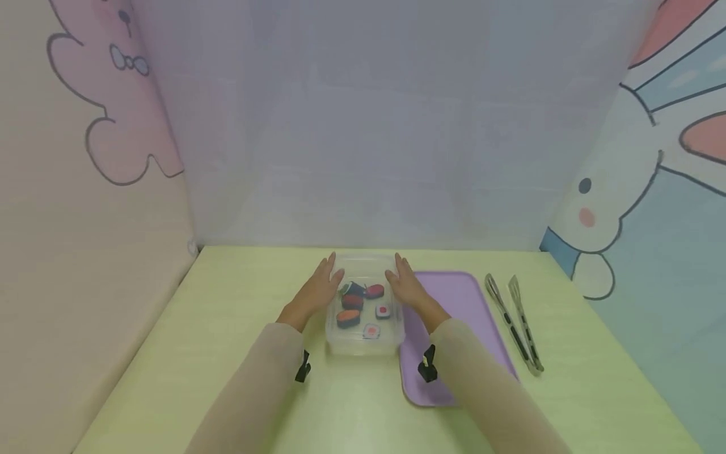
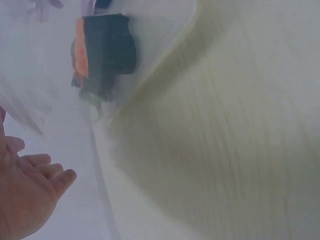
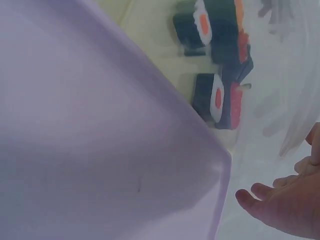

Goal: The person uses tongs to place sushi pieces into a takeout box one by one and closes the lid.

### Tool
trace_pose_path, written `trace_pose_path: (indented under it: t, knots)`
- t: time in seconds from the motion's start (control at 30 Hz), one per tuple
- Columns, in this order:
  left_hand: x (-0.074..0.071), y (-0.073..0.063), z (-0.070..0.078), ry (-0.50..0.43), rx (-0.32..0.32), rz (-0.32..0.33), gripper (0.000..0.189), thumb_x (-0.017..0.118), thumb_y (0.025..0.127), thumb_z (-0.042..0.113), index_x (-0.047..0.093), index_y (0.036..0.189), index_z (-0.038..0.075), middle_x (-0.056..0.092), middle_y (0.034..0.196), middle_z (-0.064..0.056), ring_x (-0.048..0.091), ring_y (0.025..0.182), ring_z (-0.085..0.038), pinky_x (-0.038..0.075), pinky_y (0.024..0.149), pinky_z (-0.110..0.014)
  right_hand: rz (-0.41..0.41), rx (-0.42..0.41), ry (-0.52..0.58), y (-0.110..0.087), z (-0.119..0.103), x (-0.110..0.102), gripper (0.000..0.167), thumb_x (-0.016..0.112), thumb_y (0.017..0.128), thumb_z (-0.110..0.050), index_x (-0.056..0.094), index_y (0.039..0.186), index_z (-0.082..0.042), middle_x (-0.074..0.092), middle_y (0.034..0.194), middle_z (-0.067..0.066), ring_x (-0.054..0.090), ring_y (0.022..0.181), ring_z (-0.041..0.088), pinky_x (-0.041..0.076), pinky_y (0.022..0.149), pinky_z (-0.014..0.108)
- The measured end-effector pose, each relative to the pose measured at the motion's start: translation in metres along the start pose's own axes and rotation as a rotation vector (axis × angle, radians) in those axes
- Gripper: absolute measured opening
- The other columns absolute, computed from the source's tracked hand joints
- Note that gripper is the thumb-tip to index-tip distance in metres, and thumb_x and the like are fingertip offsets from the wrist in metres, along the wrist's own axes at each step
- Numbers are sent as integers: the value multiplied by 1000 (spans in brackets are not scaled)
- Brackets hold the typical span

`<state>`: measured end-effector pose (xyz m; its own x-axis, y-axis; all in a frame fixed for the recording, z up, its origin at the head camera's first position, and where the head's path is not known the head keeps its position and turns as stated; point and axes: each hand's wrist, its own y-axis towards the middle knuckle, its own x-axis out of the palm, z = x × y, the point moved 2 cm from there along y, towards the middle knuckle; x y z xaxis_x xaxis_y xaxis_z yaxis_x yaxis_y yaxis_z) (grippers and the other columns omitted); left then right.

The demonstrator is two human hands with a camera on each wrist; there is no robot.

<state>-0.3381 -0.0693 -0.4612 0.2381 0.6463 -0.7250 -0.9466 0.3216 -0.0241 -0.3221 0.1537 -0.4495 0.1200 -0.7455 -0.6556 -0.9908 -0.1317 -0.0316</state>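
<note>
In the head view a clear plastic box [image 1: 363,347] stands in front of me with several sushi pieces inside, among them an orange-topped one [image 1: 348,318] and a white-faced roll [image 1: 382,311]. Its see-through lid [image 1: 364,265] reaches past the box's far edge and looks raised there. My left hand [image 1: 315,291] is at the lid's far left side, fingers straight and thumb spread. At the far right side my right hand [image 1: 409,287] mirrors it. Both wrist views show extended fingers close to the lid's edge; exact contact is hard to make out.
A purple tray [image 1: 454,302] lies right of the box, partly under my right forearm. Further right is a pair of metal tongs [image 1: 513,325] with dark grips, spread in a V. The pale green table [image 1: 255,271] meets a cloth backdrop behind.
</note>
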Motion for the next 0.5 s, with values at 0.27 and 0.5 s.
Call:
trace_pose_path:
  t: [0.27,0.5]
  knots:
    - [6,15,-11,-26,14,-69,59,18,108,36,4,157,6,0,161,-17,3,146,-34,7,116,-52,-37,1,-66,17,6,11,59,32,107,-23,9,154,3,14,157,24,16,143,39,11,116,48]
    - [6,15,-11,-30,9,-35,59,20,108,36,5,157,8,3,161,-16,6,146,-33,9,116,-50,-38,44,24,19,9,13,60,32,107,-27,5,156,-5,15,158,21,19,142,41,12,116,50]
